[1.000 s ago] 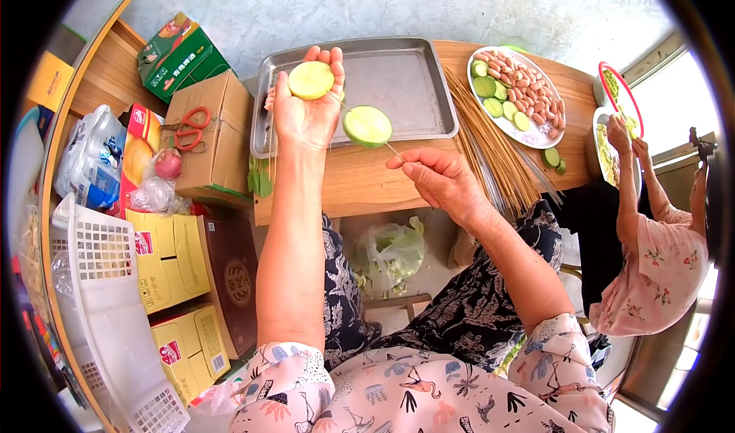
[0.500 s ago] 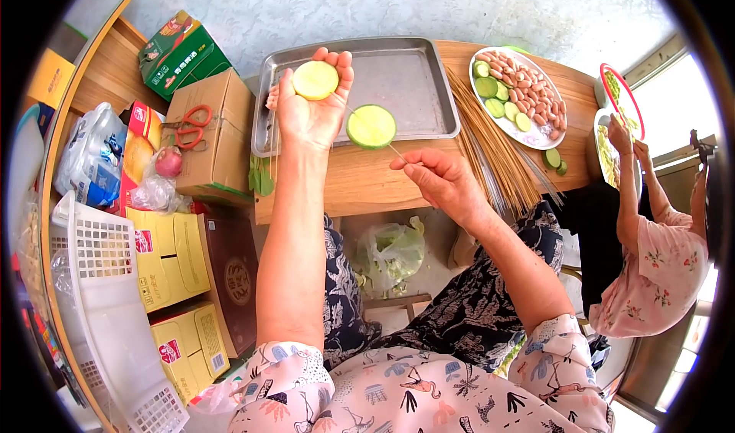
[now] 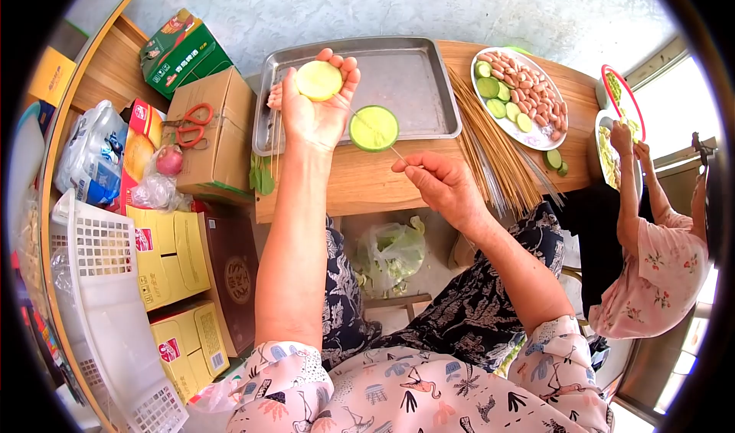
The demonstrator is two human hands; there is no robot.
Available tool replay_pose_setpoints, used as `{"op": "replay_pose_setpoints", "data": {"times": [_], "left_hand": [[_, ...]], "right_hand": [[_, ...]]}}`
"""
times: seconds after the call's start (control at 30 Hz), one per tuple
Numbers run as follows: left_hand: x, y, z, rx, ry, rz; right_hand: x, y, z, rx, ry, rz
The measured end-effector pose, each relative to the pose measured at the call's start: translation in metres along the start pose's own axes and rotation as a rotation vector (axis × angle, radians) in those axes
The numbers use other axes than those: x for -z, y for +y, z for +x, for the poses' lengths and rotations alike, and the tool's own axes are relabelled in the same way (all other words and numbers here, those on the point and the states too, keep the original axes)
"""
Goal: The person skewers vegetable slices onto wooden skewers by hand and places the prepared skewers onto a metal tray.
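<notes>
My left hand (image 3: 320,111) is palm up over the tray's near left part, its fingers curled around a pale zucchini slice (image 3: 318,81). Between thumb and forefinger, my right hand (image 3: 440,184) pinches a thin skewer (image 3: 396,154). A second zucchini slice (image 3: 374,128), with a green rim, is threaded on that skewer. The skewer's far end points toward my left palm; whether it touches the first slice I cannot tell. Below both hands lies the metal tray (image 3: 406,130), with some skewered pieces (image 3: 275,96) at its left side.
Right of the tray lies a bundle of bamboo skewers (image 3: 490,142). Beyond it sits a white plate (image 3: 547,73) of small sausages and slices. Boxes (image 3: 218,127) with red scissors (image 3: 193,124) stand left. Another person (image 3: 651,272) works over bowls at the right.
Both hands have shifted very slightly to the right, the slices moving with them. The hold on the skewer and on the palm slice looks the same.
</notes>
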State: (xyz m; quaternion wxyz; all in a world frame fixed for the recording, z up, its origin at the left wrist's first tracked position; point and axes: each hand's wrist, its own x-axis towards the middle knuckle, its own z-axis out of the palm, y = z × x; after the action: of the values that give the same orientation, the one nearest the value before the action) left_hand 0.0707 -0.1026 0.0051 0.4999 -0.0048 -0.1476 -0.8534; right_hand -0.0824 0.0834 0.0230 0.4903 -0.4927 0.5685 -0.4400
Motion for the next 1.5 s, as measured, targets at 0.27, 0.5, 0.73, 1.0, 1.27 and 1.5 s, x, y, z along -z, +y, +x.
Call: {"op": "replay_pose_setpoints", "data": {"times": [0.27, 0.5, 0.73, 1.0, 1.27, 1.5], "left_hand": [[-0.004, -0.001, -0.003, -0.005, 0.06, 0.017], [-0.008, 0.001, -0.005, -0.019, 0.09, 0.072], [-0.005, -0.002, -0.004, -0.01, 0.071, 0.069], [-0.007, -0.005, -0.003, -0.021, 0.118, 0.091], [-0.01, -0.012, -0.006, -0.015, 0.141, 0.133], [-0.012, -0.016, -0.009, 0.01, 0.171, 0.128]], "right_hand": [[-0.006, 0.0, -0.001, 0.088, 0.035, -0.072], [-0.005, -0.005, 0.0, 0.092, 0.041, -0.203], [-0.005, -0.002, -0.001, 0.097, 0.065, -0.236], [-0.009, -0.009, -0.003, 0.08, 0.074, -0.204], [-0.014, -0.005, 0.0, 0.079, 0.09, -0.083], [-0.017, 0.004, 0.004, 0.17, 0.144, -0.175]]}}
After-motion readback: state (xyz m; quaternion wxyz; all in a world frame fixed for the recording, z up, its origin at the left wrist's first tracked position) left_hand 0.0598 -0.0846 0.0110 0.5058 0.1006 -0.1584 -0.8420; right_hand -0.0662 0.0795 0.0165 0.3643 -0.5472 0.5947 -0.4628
